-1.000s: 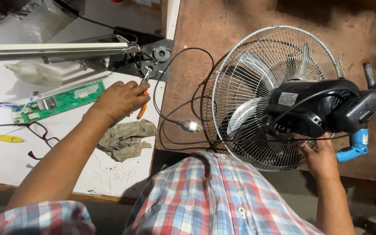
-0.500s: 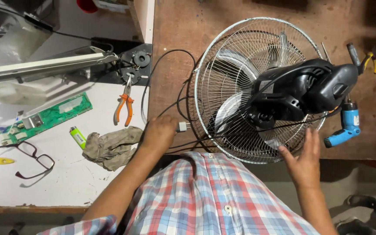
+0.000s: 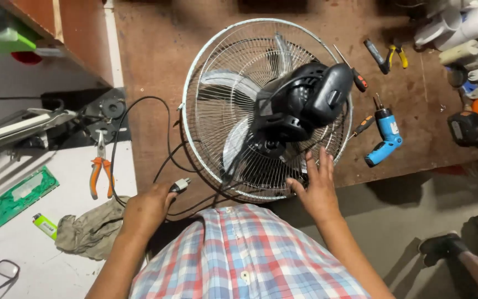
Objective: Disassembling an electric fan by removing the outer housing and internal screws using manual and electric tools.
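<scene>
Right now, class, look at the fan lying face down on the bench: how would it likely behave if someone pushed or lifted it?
The fan would probably slide, not roll, since its round wire cage lies flat on the wood. Lifted, it likely feels back-heavy: the bulky black motor housing sits on top. The thin cage wires may flex under the right hand, and the trailing black cord would drag.

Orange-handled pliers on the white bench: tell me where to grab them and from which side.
Probably take the orange-handled pliers by the two orange grips, coming from above at the near end. They lie flat on the white bench, metal nose pointing away, handles slightly spread toward the person. The left hand is closest; the cable runs along their right side.
</scene>
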